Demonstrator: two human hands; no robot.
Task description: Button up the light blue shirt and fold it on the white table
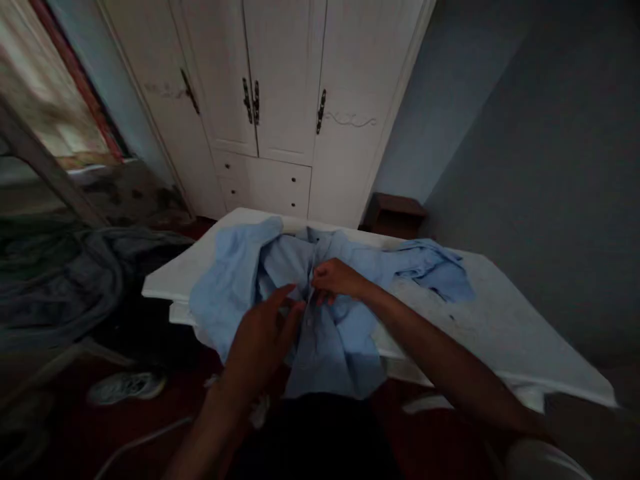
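A light blue button-up shirt (325, 353) lies spread over a white table, its front edge hanging down toward me and one sleeve stretched out to the right. My right hand (335, 279) pinches the shirt's front edge near the middle, its fingertips closed on the cloth. Just left of that edge is my left hand (267, 327), thumb and forefinger apart, with the fingertips close to the fabric. Whether they touch it I cannot tell. The left part of the shirt is folded open.
The white table (500, 327) extends to the right. Behind it stand a white wardrobe (280, 87) and a small brown cabinet (397, 207). Dark clothing (75, 280) is heaped at the left. A shoe (127, 387) lies on the dark red floor.
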